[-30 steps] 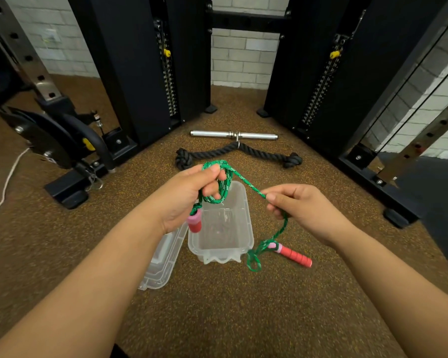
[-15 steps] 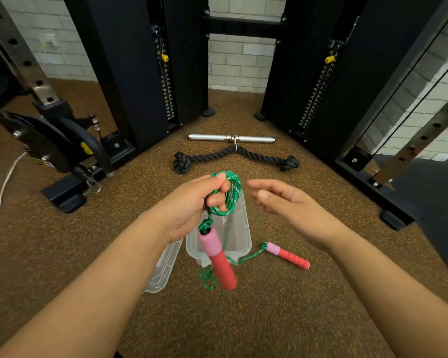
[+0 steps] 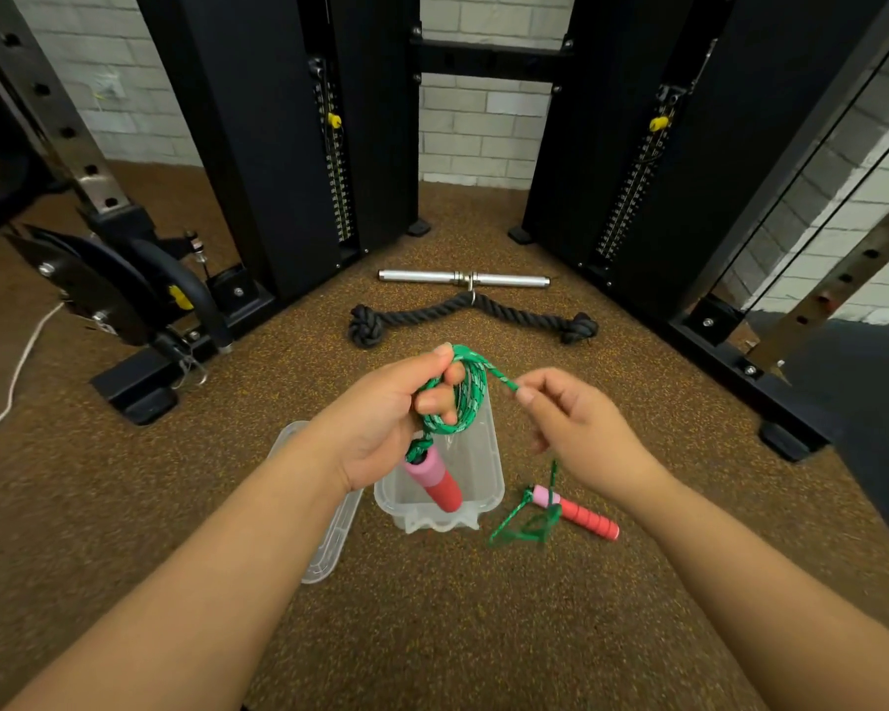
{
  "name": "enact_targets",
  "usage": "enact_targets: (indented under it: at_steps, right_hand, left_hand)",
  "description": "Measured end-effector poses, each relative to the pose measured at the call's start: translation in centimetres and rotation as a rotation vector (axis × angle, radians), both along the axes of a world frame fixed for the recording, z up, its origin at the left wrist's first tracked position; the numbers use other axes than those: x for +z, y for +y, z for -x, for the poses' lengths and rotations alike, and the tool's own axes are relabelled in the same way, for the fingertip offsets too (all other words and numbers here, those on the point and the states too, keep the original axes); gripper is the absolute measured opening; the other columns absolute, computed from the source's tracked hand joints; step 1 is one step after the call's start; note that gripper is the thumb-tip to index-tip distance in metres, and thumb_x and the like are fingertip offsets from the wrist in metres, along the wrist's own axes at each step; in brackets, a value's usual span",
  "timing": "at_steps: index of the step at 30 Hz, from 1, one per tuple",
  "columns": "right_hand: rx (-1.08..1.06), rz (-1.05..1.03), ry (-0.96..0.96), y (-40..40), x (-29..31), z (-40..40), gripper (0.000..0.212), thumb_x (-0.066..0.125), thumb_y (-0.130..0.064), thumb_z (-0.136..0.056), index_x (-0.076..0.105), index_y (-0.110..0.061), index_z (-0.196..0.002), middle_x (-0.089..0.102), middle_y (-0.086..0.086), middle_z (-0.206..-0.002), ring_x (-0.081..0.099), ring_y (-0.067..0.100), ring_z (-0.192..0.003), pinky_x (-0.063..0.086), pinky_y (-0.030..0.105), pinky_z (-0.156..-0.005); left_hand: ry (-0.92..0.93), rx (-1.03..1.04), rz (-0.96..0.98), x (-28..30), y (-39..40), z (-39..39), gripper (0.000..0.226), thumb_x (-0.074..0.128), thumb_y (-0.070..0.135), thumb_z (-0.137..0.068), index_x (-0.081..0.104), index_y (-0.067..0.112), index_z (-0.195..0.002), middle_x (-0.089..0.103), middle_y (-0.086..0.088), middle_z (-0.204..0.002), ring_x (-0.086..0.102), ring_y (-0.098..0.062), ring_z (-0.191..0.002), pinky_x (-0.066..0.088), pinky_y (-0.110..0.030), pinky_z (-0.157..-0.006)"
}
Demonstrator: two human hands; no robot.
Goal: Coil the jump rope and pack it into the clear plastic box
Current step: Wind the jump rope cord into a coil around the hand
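My left hand (image 3: 388, 423) grips several loops of the green jump rope (image 3: 468, 395) above the clear plastic box (image 3: 488, 484). One pink-and-red handle (image 3: 435, 479) hangs from the coil over the open box. My right hand (image 3: 576, 433) pinches the rope strand just right of the coil. From that hand the rope drops to the floor, where the other pink-and-red handle (image 3: 578, 513) lies to the right of the box with slack rope bunched beside it.
The box's clear lid (image 3: 329, 536) lies on the brown floor left of the box, partly under my left forearm. A black rope attachment (image 3: 470, 313) and a steel bar (image 3: 463, 279) lie beyond. Black machine columns (image 3: 278, 146) and feet flank both sides.
My right hand, open half a second ago, has closed on the rope strand beside the coil. The hanging handle has swung back over the box.
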State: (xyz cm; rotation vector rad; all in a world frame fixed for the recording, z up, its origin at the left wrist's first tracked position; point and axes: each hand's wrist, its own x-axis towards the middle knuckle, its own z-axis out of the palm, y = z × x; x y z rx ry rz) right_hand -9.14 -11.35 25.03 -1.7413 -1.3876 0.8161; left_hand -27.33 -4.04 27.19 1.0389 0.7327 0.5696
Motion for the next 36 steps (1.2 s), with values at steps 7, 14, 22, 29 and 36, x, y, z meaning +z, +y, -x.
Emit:
enact_targets:
  at_steps: [7,14,22,29,36]
  right_hand:
    - [0.368,0.021,-0.611,-1.3,-2.5,3.6,0.030,0.034,-0.037,-0.100,0.060,-0.021,-0.108,0.067,0.000,-0.110,0.063,0.021,-0.098,0.052,0.040,-0.081]
    - [0.380,-0.030,-0.239,-1.5,2.2,4.7,0.026,0.042,-0.036,-0.098,0.065,-0.025,-0.095,0.060,-0.024,-0.074,0.055,-0.005,-0.069,0.049,0.020,-0.068]
    - [0.073,-0.044,0.091,0.1,3.6,1.4,0.027,0.046,-0.035,-0.095,0.067,-0.026,-0.081,0.051,-0.011,-0.062,0.049,0.000,-0.057,0.048,0.013,-0.057]
    - [-0.054,0.044,0.347,1.0,2.7,1.0,0.031,0.047,-0.033,-0.097,0.064,-0.017,-0.078,0.049,-0.014,-0.047,0.045,0.001,-0.045,0.046,0.019,-0.054]
    - [0.086,0.224,0.516,0.7,1.9,0.6,0.032,0.042,-0.030,-0.100,0.069,-0.015,-0.094,0.058,0.000,-0.064,0.055,0.012,-0.055,0.047,0.018,-0.054]
  left_hand:
    - [0.004,0.111,0.052,-0.4,-0.1,-0.5,0.041,0.034,0.038,-0.099,0.058,0.012,-0.120,0.064,0.002,-0.073,0.059,-0.014,-0.085,0.037,-0.037,-0.099]
    - [0.565,0.017,-0.261,-2.1,0.3,0.3,0.076,0.016,0.079,-0.082,0.066,0.031,-0.112,0.060,-0.004,-0.124,0.055,-0.011,-0.100,0.039,-0.026,-0.082]
    - [0.571,-0.233,-0.304,-0.3,-0.6,0.6,0.073,0.005,0.074,-0.085,0.066,0.035,-0.097,0.054,0.001,-0.138,0.040,-0.010,-0.132,0.017,-0.033,-0.109]
    - [0.406,-0.300,-0.367,-0.6,0.1,0.6,0.050,0.040,0.044,-0.097,0.069,0.005,-0.104,0.055,0.011,-0.057,0.058,-0.004,-0.067,0.040,-0.029,-0.091]
    - [0.253,-0.205,-0.300,-0.4,0.6,0.8,0.043,0.037,0.035,-0.099,0.069,0.007,-0.097,0.042,0.006,-0.050,0.040,-0.009,-0.055,0.043,-0.017,-0.066]
